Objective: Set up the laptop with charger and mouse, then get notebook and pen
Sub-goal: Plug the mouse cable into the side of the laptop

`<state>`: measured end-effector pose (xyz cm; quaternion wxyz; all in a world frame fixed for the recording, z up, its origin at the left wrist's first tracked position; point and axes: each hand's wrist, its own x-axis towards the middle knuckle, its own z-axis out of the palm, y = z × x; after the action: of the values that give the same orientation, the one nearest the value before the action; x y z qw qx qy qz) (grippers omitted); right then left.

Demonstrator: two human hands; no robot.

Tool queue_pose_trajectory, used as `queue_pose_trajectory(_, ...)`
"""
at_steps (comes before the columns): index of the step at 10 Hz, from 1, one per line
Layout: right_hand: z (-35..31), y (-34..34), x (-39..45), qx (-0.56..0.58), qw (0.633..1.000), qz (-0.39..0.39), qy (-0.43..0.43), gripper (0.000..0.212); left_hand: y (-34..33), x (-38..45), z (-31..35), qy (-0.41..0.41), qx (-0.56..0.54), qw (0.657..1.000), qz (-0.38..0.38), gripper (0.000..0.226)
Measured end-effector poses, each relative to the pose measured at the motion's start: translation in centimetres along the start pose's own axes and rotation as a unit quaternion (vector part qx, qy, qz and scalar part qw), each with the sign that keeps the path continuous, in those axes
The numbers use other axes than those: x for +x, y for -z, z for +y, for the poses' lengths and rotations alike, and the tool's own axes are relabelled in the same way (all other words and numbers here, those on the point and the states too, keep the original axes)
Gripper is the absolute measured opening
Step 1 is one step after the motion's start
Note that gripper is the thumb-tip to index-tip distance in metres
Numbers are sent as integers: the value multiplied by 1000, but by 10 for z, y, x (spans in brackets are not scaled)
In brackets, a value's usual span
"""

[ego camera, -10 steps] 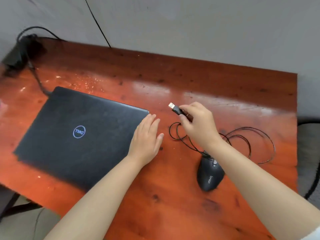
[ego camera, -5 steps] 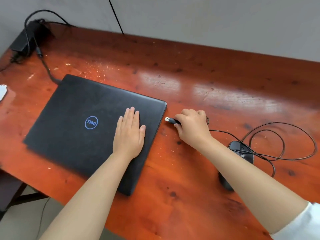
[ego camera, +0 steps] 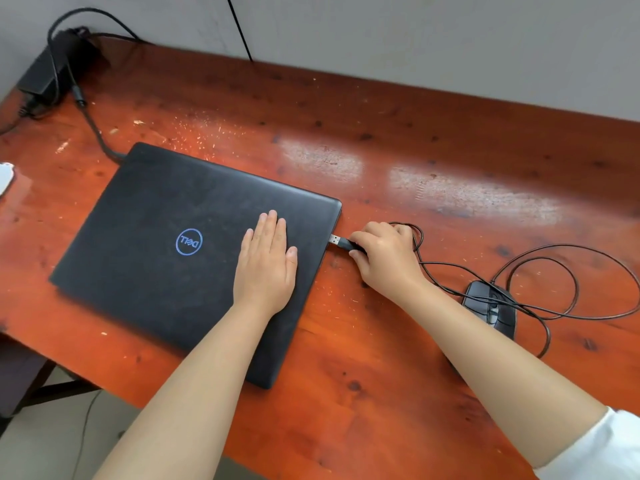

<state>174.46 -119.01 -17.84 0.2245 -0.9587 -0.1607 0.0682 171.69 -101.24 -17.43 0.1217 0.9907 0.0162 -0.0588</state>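
A closed black laptop [ego camera: 166,237] with a blue logo lies on the red-brown wooden table [ego camera: 381,140]. My left hand [ego camera: 266,265] rests flat on its lid, near the right edge. My right hand [ego camera: 384,258] pinches the mouse's USB plug [ego camera: 337,241], whose metal tip touches the laptop's right side. The black mouse [ego camera: 491,308] sits to the right, partly behind my forearm, with its cable [ego camera: 568,299] looped around it. The charger brick [ego camera: 52,71] lies at the far left corner; its cord [ego camera: 93,129] runs to the laptop's back left corner.
A small white object [ego camera: 5,176] shows at the left edge of the table. A thin black wire [ego camera: 239,29] hangs down the grey wall behind. The table's front edge runs diagonally below the laptop, with floor and a dark frame beneath.
My left hand slid from beside the laptop onto its lid. My right hand carried the USB plug left and down until its tip reached the laptop's right side.
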Motion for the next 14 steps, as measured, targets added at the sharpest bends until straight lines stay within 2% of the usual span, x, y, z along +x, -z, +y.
queue_pose_trajectory(4,-2,1,1,8,1000,6,10,21,0,0,0,-1,1,1000,6,48)
queue_pose_trajectory(6,1,3,5,-5,999,-5,42,19,0,0,1,-1,5,1000,6,49)
queue_pose_trajectory(8,-3,-1,-2,20,999,14,43,16,0,0,2,1,6,1000,7,49)
queue_pose_trajectory(10,10,4,7,31,995,-14,93,19,1,0,3,2,8,1000,8,49)
queue_pose_trajectory(14,15,11,9,64,981,15,180,12,0,0,4,1,1,1000,15,48)
